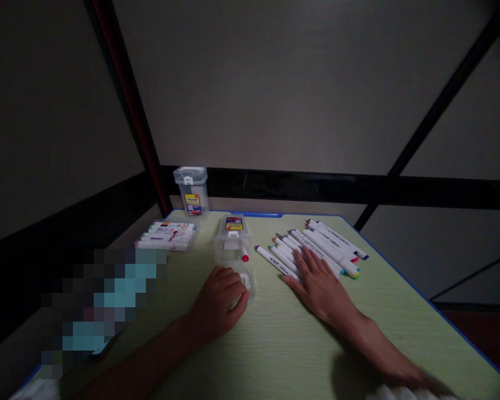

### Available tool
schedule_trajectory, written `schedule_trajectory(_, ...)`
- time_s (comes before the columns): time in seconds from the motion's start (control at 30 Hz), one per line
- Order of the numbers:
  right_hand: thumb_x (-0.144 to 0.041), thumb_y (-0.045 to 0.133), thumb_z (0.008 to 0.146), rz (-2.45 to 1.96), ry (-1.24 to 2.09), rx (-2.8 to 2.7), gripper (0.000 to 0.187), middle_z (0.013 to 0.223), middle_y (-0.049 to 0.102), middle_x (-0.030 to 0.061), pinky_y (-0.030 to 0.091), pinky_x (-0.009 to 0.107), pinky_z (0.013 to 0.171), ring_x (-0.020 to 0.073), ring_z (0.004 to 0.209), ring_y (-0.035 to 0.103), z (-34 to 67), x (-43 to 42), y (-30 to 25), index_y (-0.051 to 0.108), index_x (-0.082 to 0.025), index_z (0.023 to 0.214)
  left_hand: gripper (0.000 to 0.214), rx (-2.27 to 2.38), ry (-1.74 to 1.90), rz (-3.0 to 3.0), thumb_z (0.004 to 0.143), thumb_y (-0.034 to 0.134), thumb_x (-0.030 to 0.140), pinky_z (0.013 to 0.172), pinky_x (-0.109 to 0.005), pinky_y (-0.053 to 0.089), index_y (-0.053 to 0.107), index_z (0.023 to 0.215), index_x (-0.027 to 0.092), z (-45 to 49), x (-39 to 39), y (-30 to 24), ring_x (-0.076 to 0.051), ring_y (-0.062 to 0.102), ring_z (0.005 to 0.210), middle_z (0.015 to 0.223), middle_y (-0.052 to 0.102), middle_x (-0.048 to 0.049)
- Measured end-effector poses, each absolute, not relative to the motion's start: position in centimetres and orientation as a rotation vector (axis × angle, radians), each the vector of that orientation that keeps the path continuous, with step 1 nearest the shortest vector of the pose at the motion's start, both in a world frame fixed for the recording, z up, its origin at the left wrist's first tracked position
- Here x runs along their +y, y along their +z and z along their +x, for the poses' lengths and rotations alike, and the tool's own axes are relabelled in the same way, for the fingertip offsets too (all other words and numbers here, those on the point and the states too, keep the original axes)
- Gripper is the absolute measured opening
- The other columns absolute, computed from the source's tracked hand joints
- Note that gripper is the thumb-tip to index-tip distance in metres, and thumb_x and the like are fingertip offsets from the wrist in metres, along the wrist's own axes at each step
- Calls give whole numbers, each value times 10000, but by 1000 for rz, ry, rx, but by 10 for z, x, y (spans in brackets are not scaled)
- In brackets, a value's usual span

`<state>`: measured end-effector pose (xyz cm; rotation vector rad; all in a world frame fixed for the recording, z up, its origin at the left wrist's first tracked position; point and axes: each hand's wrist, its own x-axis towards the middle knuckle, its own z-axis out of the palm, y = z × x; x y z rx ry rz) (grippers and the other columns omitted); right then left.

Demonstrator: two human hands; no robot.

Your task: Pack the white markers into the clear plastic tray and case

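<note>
White markers [330, 253] at 12 o'clock from right hand [319, 286], long axes roughly 10-to-4; right's nearer, grip apart on them. Left hand [221, 297] curled at lid [249, 279]; can't tell if clamped.

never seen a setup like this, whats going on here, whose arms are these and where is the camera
There's no machine here: these are a person's own bare hands. The single picture comes from a camera worn on their head, looking forward and down.

On the pale green table, the right hand lies flat over loose white markers. The left hand is curled at the lid of an open clear box lying down; whether it grips the lid is hidden. A red-ended marker sits at the box's opening.

Farther left are a flat pack of markers and an upright lidded box. The pixelated patch is unreadable.
</note>
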<state>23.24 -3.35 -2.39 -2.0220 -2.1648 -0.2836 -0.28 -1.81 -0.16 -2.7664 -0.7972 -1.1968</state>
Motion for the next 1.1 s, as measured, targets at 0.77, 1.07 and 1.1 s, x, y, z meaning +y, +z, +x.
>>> schedule_trajectory(0.77,-564,291,875,-2118,-189,-2137,617,1449,222,130,181,510,1031,320,1322,140,242,-36,-9,309,-194,1369,227,-772,-1205,-2755,809,460,110,631,-274,353,505,591,151,-6,-17,-2,-128,438,596,584,499,0)
schedule_trajectory(1.07,-560,271,880,-2161,-96,-2142,644,1441,230,150,215,496,1023,319,1320,134,236,-35,-14,263,-160,1385,231,-778,-1206,-2757,812,447,112,616,-272,349,501,592,158,-5,-17,-1,-125,437,588,582,502,2)
schedule_trajectory(1.1,-552,273,883,-2161,-97,-2140,640,1440,230,151,221,491,1021,319,1320,139,235,-36,-14,266,-155,1384,233,-780,-1203,-2754,813,445,114,613,-272,347,500,590,157,-5,-17,0,-125,436,587,581,500,2)
